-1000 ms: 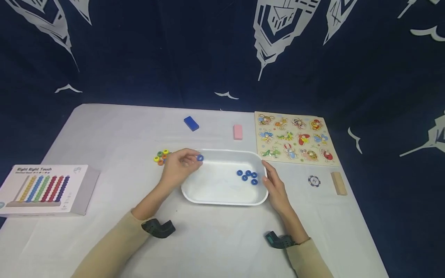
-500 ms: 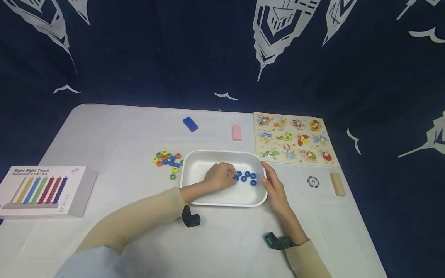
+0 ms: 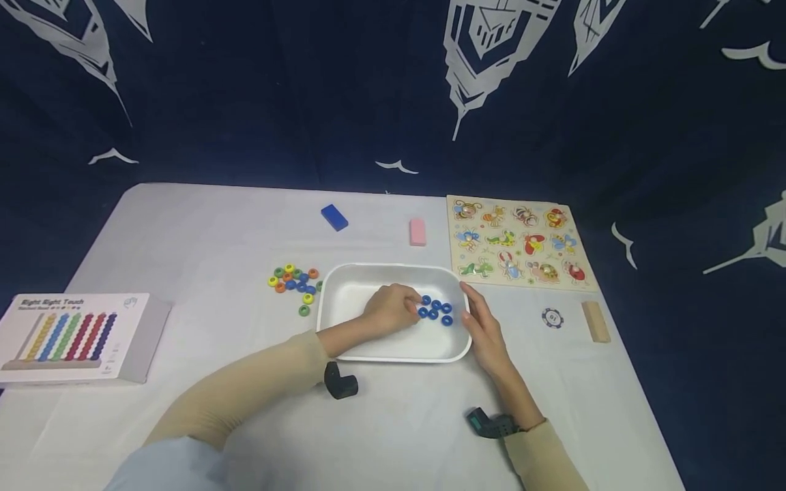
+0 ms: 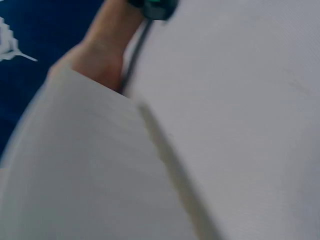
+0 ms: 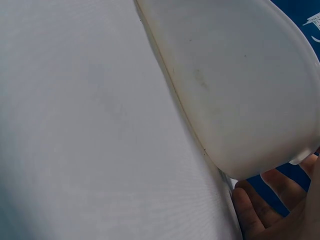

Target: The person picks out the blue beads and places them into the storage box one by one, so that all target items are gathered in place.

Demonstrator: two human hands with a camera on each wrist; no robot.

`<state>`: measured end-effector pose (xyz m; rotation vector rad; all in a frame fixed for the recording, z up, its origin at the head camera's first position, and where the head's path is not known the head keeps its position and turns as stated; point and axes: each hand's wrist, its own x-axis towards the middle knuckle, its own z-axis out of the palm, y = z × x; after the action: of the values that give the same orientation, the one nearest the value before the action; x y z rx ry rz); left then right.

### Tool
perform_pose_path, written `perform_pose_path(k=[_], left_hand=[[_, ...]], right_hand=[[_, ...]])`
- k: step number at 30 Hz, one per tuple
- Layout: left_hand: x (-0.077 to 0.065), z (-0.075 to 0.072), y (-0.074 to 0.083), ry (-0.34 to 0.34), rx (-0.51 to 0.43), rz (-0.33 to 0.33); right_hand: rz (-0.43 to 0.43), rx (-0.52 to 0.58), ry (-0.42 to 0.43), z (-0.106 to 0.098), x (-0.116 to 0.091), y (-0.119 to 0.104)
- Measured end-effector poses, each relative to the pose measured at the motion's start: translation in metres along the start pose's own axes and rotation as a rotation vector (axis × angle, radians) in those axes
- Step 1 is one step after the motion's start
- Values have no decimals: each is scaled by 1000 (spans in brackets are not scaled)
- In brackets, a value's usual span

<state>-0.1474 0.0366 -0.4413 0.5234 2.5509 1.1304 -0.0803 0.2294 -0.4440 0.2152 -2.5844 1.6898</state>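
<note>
- Blue rings [image 3: 432,314] are clustered inside the smooth white tray [image 3: 381,349].
- Left hand [image 3: 391,310] is placed there, grip indiscernible.
- Tray rim [image 3: 398,265] is touched by spread-fingered right hand [image 3: 488,334].

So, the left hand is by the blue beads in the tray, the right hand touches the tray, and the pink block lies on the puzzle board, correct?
Only the pink block is wrong: the head view shows it on the table, apart from the puzzle board. The left hand is by the blue beads in the tray, and the right hand touches the tray.
</note>
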Motion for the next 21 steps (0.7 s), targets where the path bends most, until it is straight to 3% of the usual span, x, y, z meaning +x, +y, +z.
perform_pose_path(k=[4,9,12,16,21], left_hand=[[-18,-18,5,92,-40,124],[-54,-48,-6,297,-217,259],[-70,-64,-30,469,-291,256],[-82,-78,-73,697,-298,173],[-88,-84,-122,852,-290,75]], right_hand=[[7,7,-4,0,1,1],[3,-5,-11,-1,1,1],[2,-13,-11,-2,2,1],[8,-14,-9,-1,2,2],[20,-10,-6,0,1,4]])
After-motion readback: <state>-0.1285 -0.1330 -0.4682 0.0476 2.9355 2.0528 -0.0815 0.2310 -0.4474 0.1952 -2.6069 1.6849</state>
